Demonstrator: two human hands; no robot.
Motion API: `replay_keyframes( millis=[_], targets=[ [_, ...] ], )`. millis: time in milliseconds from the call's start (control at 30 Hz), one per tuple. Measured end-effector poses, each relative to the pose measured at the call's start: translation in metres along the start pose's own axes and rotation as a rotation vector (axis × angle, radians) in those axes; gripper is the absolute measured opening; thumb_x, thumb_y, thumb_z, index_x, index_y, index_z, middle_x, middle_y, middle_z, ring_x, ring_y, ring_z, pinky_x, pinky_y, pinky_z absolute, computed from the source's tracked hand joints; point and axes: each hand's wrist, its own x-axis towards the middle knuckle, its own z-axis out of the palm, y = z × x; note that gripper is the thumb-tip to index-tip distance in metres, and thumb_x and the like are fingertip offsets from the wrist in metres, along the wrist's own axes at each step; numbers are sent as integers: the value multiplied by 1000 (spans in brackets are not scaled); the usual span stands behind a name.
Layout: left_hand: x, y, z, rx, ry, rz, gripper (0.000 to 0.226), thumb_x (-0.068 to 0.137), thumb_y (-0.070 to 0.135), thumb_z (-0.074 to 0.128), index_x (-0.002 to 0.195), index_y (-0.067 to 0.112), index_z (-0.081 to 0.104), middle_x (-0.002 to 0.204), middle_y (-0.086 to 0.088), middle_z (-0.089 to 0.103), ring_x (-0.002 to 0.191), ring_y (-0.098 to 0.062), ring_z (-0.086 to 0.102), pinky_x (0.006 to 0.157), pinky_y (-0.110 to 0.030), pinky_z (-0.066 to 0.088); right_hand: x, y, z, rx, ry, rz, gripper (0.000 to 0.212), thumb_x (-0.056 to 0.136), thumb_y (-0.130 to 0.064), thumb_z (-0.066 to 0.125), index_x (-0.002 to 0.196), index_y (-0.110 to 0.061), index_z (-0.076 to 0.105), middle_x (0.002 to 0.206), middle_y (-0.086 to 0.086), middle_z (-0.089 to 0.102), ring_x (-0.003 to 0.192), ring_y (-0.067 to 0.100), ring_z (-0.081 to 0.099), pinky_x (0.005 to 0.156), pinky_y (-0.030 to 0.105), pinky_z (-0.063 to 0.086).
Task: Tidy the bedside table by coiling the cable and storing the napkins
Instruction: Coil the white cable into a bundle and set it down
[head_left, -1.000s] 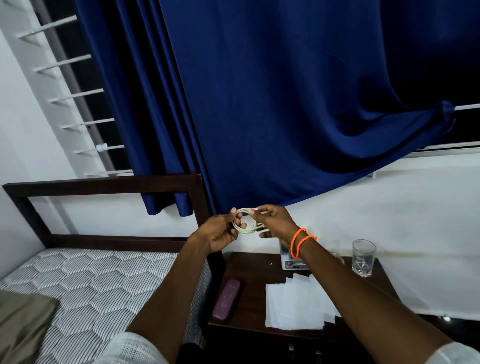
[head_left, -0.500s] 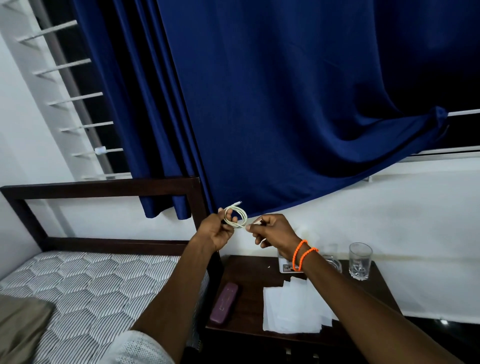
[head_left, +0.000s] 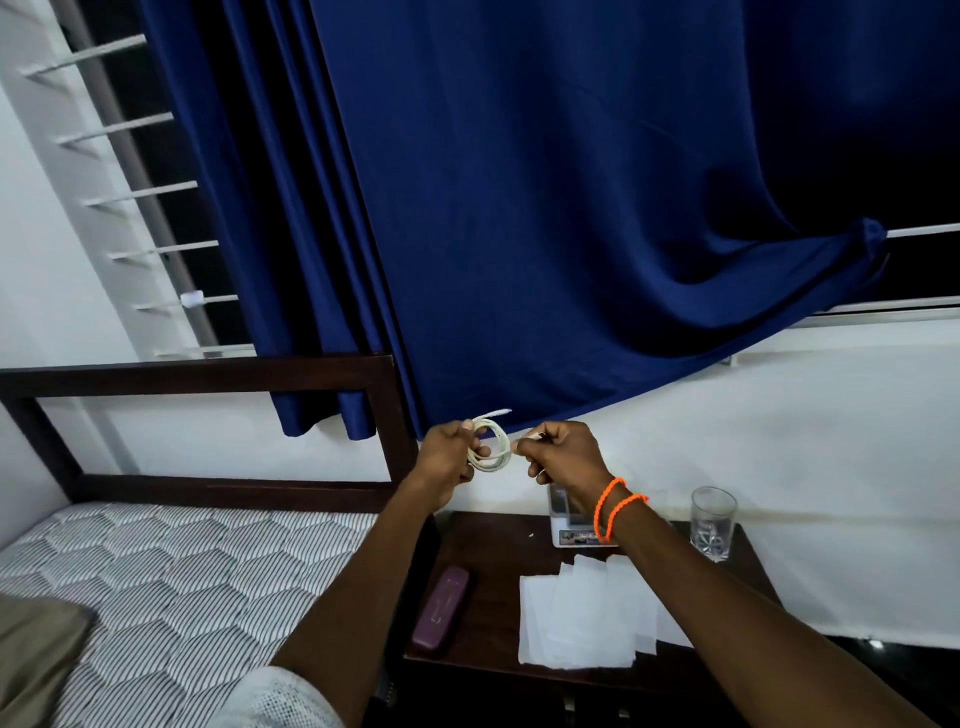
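A white cable (head_left: 492, 451) is wound into a small coil, held in the air above the dark wooden bedside table (head_left: 498, 545). My left hand (head_left: 445, 462) pinches the coil's left side. My right hand (head_left: 566, 457), with two orange bands on the wrist, grips the cable's loose end at the coil's right. One short cable tip sticks up from the top of the coil. Several white napkins (head_left: 582, 613) lie spread flat on the table's front right part, partly under my right forearm.
A purple case (head_left: 441, 608) lies at the table's left front. A clear box (head_left: 571, 519) and a drinking glass (head_left: 712, 522) stand at the back. The bed with a patterned mattress (head_left: 171, 587) and dark headboard (head_left: 208, 374) is on the left; a blue curtain (head_left: 519, 208) hangs behind.
Both hands have kept working the coil at about the same height; a cable tip now pokes out above it, and my right hand has pulled slightly to the right.
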Motion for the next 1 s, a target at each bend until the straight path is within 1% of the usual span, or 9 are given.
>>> replay_keyframes(
  millis=[67, 133, 267, 433, 500, 567, 767, 867, 1000],
  targets=[
    [-1, 2, 1, 108, -39, 43, 29, 108, 19, 43, 88, 8, 61, 74, -7, 58, 62, -16, 52, 43, -21, 31, 4, -6, 2, -59, 35, -50, 15, 77, -15, 82, 78, -5, 71, 64, 5, 69, 56, 15, 64, 52, 25, 52],
    [-2, 4, 2, 209, -62, 45, 25, 107, 14, 44, 89, 8, 61, 74, -6, 55, 74, -20, 55, 46, -23, 34, 8, -12, 3, -192, 36, -157, 15, 76, -16, 84, 79, -8, 72, 77, 5, 72, 67, 15, 65, 65, 28, 52],
    [-4, 9, 1, 317, -90, 37, 28, 107, 14, 43, 88, 10, 64, 76, -6, 55, 67, -17, 59, 47, -21, 40, 14, -23, 3, -383, 10, -379, 16, 80, -19, 82, 82, -8, 71, 91, 6, 65, 87, 20, 61, 81, 32, 49],
    [-8, 13, -3, 221, -217, 92, 24, 109, 17, 43, 99, 8, 62, 80, -3, 53, 67, -12, 59, 46, -17, 35, 23, -28, 7, -214, -40, -169, 25, 91, -22, 71, 91, 1, 61, 82, 15, 68, 77, 27, 62, 80, 47, 53],
    [-8, 13, -2, 213, -222, 123, 23, 109, 17, 42, 104, 6, 62, 81, -3, 54, 66, -12, 58, 45, -17, 34, 24, -26, 11, -70, -25, -80, 23, 94, -20, 67, 96, 3, 63, 87, 24, 70, 81, 37, 68, 82, 55, 56],
    [-9, 12, -1, 209, -207, 143, 25, 109, 17, 43, 108, 3, 63, 81, -4, 56, 64, -12, 59, 46, -18, 35, 24, -22, 16, -21, -2, -43, 20, 97, -19, 63, 96, 0, 66, 94, 29, 71, 80, 35, 67, 82, 59, 57],
    [-5, 8, 0, 123, -65, 241, 23, 105, 17, 52, 110, 3, 70, 81, -7, 64, 64, -16, 62, 47, -20, 44, 23, -18, 19, 9, -16, -2, 20, 100, -20, 56, 99, -6, 71, 86, 19, 67, 77, 26, 60, 78, 52, 59],
    [-2, 5, -2, 38, -16, 247, 19, 103, 17, 56, 105, 6, 71, 77, -6, 65, 58, -12, 66, 47, -20, 47, 21, -17, 16, 69, -24, 26, 18, 100, -19, 56, 104, -11, 71, 99, 17, 72, 86, 27, 67, 75, 45, 61],
    [2, 1, -4, 14, 126, 210, 22, 104, 19, 56, 97, 4, 71, 77, -7, 65, 54, -12, 65, 47, -21, 49, 14, -18, 18, 45, 47, -106, 14, 96, -17, 64, 106, -14, 74, 103, 5, 73, 95, 19, 69, 87, 40, 59]
  ],
)
